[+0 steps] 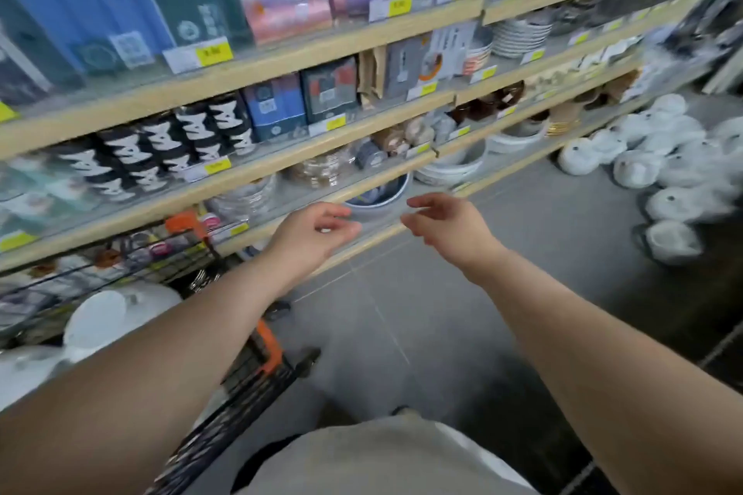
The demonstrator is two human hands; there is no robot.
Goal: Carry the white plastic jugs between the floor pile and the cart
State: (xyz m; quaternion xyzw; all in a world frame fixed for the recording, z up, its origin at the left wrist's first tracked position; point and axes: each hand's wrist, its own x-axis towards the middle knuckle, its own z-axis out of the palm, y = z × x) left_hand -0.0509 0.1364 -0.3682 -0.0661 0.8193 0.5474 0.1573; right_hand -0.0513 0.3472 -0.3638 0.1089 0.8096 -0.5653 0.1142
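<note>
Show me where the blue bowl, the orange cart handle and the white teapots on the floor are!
blue bowl (pixel 378 197), head view, on its dark inside just under the shelf edge.
orange cart handle (pixel 268 346), head view, on the orange corner piece.
white teapots (pixel 637 169), head view, on one pot's round body.

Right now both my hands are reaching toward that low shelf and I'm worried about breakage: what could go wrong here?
Both hands, left hand and right hand, hover empty by the blue-rimmed bowl, which sits under a low shelf edge; lifting it could knock that edge. White teapots lie on the floor to the right, easy to kick. The cart stands close at your left, so an elbow could bump it.
</note>
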